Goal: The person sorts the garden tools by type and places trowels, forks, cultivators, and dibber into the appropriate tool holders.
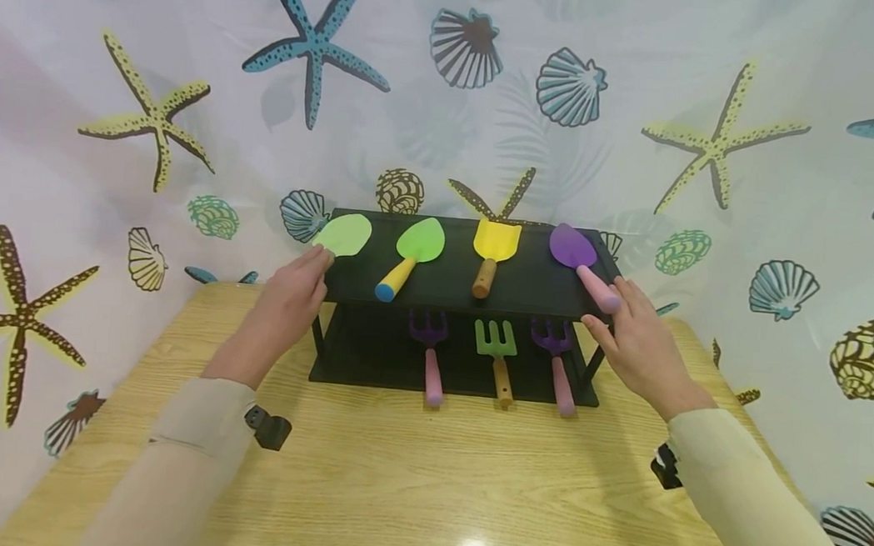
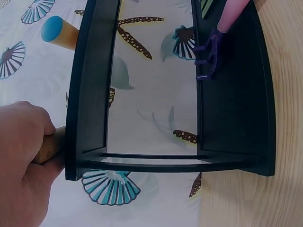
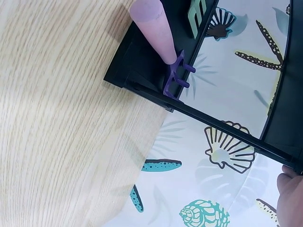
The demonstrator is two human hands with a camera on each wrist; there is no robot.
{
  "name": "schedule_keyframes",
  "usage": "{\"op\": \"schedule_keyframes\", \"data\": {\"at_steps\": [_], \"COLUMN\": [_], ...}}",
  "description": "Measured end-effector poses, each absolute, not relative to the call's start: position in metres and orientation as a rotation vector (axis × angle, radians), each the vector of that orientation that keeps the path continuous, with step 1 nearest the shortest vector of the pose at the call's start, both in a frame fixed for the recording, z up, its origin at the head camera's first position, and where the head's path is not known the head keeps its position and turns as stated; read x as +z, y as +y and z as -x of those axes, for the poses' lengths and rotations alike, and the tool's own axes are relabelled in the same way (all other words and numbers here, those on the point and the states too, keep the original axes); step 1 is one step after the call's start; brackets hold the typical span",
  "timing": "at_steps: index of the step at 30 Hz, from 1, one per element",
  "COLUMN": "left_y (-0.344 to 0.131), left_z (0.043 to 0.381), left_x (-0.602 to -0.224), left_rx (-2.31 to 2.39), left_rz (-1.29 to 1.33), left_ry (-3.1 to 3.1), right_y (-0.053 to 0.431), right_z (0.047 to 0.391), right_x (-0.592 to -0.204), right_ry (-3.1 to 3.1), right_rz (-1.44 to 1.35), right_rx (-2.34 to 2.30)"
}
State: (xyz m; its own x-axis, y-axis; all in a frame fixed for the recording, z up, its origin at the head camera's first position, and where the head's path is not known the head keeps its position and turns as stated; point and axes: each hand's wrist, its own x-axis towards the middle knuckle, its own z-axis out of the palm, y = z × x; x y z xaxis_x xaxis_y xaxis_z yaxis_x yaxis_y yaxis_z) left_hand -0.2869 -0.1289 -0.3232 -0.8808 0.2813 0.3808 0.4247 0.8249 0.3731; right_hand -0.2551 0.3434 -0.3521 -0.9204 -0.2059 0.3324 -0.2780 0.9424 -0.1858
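My left hand point(image 1: 290, 296) grips the wooden handle point(image 2: 49, 146) of a light green trowel point(image 1: 346, 234) at the upper shelf's left end; in the head view, the hand hides that handle. At the opposite end, my right hand point(image 1: 639, 340) touches the edge of the black two-tier rack point(image 1: 436, 294), thumb spread from the fingers. Beside it lies a purple trowel point(image 1: 573, 246) with a pink handle. Between the hands rest a green trowel point(image 1: 420, 240) with a blue-tipped yellow handle and a yellow shovel point(image 1: 497, 240). Only part of the right hand shows in its wrist view.
On the lower tier lie a purple hand fork point(image 1: 433, 373), a green hand fork point(image 1: 502, 373) and another purple hand fork point(image 1: 561, 381), their handles jutting over the front edge. The rack stands on a wooden table point(image 1: 424, 481) before a patterned curtain point(image 1: 445, 140).
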Motion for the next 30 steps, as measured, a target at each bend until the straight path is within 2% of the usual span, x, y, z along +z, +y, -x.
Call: {"op": "schedule_keyframes", "data": {"at_steps": [19,30], "left_y": [-0.104,-0.105], "left_z": [0.302,0.299], "left_x": [-0.321,-0.323], "left_rx": [-0.594,-0.645], "left_rz": [0.45,0.481], "left_ry": [-2.825,-2.705], "right_y": [0.346,0.345], "right_z": [0.255,0.258], "right_x": [-0.352,-0.351], "right_ry": [-2.771,-2.795], "right_rz": [-0.368,-0.36], "right_rx": [0.356,0.366]}}
